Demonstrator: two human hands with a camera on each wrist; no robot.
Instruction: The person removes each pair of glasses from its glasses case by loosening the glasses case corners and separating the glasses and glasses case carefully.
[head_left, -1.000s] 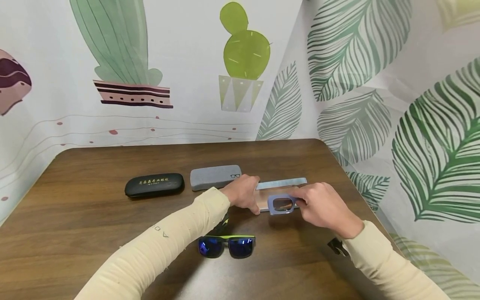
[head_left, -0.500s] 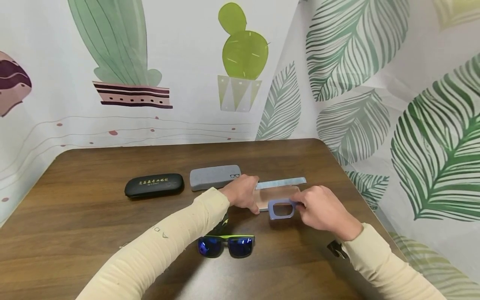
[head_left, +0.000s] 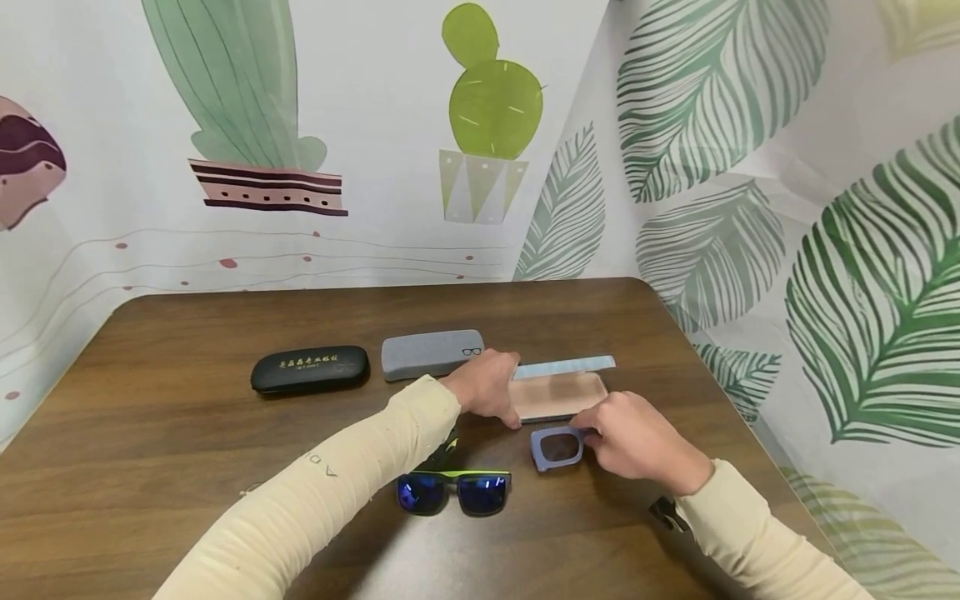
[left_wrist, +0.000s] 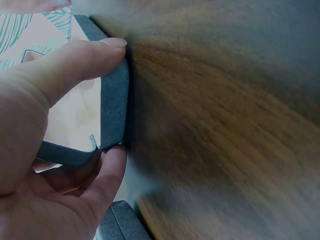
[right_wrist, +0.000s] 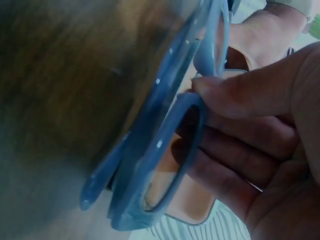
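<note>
At the right of the table lies an open eyeglass case (head_left: 557,397), with a peach lining and a light blue raised lid. My left hand (head_left: 486,387) grips its left end; thumb and fingers are on the dark case wall (left_wrist: 115,102) in the left wrist view. My right hand (head_left: 641,439) pinches a pair of lavender-blue sunglasses (head_left: 537,454) just in front of the case, apart from it in the head view. In the right wrist view the thumb (right_wrist: 225,97) presses near the bridge of the sunglasses, and the temples look folded.
Black sunglasses (head_left: 483,495) with blue lenses lie nearer me. Behind my left arm sit a grey case (head_left: 423,353) and a black case (head_left: 311,371). A dark item (head_left: 442,452) is partly covered by the left sleeve; another dark object (head_left: 666,513) lies beside the right sleeve.
My right hand has drawn the lavender-blue sunglasses toward me, from over the case's front edge to in front of it. More of the lining shows. The left hand stays on the case.
</note>
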